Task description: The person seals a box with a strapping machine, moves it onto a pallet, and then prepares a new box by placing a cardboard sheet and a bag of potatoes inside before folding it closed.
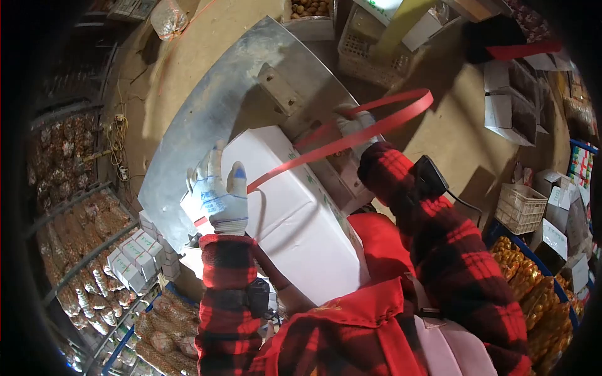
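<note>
White box [295, 219] sat on the metal counter [188, 131]. Left hand [216, 194], gloved, gripped the red strap [351, 135] at the box's near edge; right hand [354, 125] pinched it beyond the box. Best practice: keep the strap taut, flat and centred, no twists.

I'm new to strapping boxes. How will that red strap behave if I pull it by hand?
The red strap arcs freely through the air, so it is probably springy, not limp. It looks thin and flat, likely light. Its smooth face may slip through the gloved left hand resting on the white box.
</note>
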Tool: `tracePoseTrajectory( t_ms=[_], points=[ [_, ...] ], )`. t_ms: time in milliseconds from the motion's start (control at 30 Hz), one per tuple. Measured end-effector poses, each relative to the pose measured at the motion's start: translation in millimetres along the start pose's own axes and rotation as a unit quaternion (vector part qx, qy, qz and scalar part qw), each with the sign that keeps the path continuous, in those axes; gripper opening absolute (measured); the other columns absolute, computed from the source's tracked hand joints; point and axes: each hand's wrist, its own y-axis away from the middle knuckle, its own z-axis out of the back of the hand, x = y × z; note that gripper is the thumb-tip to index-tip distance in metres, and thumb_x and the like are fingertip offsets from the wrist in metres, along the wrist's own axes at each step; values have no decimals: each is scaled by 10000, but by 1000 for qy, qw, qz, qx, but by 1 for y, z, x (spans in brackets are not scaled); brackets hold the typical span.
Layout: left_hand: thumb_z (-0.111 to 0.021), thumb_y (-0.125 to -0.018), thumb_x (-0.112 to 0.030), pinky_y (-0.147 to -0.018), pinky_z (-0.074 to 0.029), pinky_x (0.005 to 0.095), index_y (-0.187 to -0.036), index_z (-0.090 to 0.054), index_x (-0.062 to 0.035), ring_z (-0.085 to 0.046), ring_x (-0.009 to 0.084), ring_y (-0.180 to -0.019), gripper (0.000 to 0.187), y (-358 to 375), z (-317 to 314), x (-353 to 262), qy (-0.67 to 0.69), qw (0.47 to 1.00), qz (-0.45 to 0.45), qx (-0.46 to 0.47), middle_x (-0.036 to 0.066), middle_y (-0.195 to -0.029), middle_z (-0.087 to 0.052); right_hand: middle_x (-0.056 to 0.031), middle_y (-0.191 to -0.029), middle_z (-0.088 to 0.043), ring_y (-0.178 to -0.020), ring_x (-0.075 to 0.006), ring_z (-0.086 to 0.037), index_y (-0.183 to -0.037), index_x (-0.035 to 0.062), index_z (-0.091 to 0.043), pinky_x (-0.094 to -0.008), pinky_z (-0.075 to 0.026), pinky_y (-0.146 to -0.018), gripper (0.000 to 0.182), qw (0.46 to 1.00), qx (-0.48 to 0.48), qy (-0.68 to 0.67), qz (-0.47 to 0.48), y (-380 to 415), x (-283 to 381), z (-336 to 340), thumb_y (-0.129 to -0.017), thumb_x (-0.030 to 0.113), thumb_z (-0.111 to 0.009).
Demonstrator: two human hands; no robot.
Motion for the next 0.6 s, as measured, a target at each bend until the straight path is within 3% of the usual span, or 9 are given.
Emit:
tracePoseTrajectory(
  t_ms=[67, 167, 267, 367, 467, 500, 600],
  points=[
    [-544, -834, -289, -1016, -317, 415, -1261, -468, -154, -517, 301, -1075, 454, 1, -3, 3, 2, 1000, -7, -4, 113, -1159, -558, -60, -877, -646, -819, -178, -610, -991, 42, -621, -277, -473, -743, 213, 997, 52, 48, -33, 11, 26, -15, -796, 121, -645],
    [-539, -837, -294, -1013, -318, 418, -1261, -468, -163, -509, 310, -1081, 449, 2, -9, 6, 29, 999, -22, -33, 118, -1168, -551, -112, -884, -638, -750, -175, -604, -949, 17, -624, -310, -489, -626, 183, 968, 67, -197, -143, 29, 37, -35, -772, 63, -631],
    [-533, -841, -305, -1005, -325, 424, -1262, -467, -182, -488, 351, -1096, 444, 3, -8, 3, 8, 1000, 17, -8, 128, -1170, -546, -105, -878, -640, -739, -140, -598, -949, 26, -625, -286, -474, -627, 195, 975, 107, -140, -134, 42, 53, -35, -763, 84, -637],
    [-529, -842, -319, -1000, -328, 433, -1263, -465, -197, -469, 394, -1101, 443, 3, -4, -1, 7, 999, 44, 10, 131, -1172, -544, -65, -838, -646, -743, -149, -602, -918, 57, -642, -294, -460, -643, 191, 975, 214, 10, -57, 40, 32, -49, -740, 124, -659],
    [-519, -845, -335, -993, -332, 442, -1272, -455, -206, -450, 412, -1115, 451, 2, -10, 5, 39, 999, 9, -13, 129, -1178, -538, -49, -802, -646, -747, -186, -607, -881, 57, -650, -320, -461, -685, 167, 979, 54, 192, -49, 24, 4, -66, -728, 123, -655],
    [-517, -846, -335, -995, -330, 442, -1272, -456, -204, -448, 410, -1117, 449, 2, -10, 5, 31, 999, 14, -10, 128, -1182, -537, -95, -808, -648, -774, -244, -613, -856, 62, -650, -354, -465, -703, 148, 965, -46, 257, 27, 44, 25, -60, -728, 135, -648],
    [-511, -849, -332, -999, -325, 442, -1270, -459, -201, -441, 407, -1126, 444, 3, -10, 4, 21, 1000, 18, -8, 128, -1191, -531, -93, -850, -663, -798, -231, -631, -926, 111, -672, -346, -487, -704, 208, 950, -39, 308, 6, 10, -9, -48, -747, 208, -628]
  ],
)
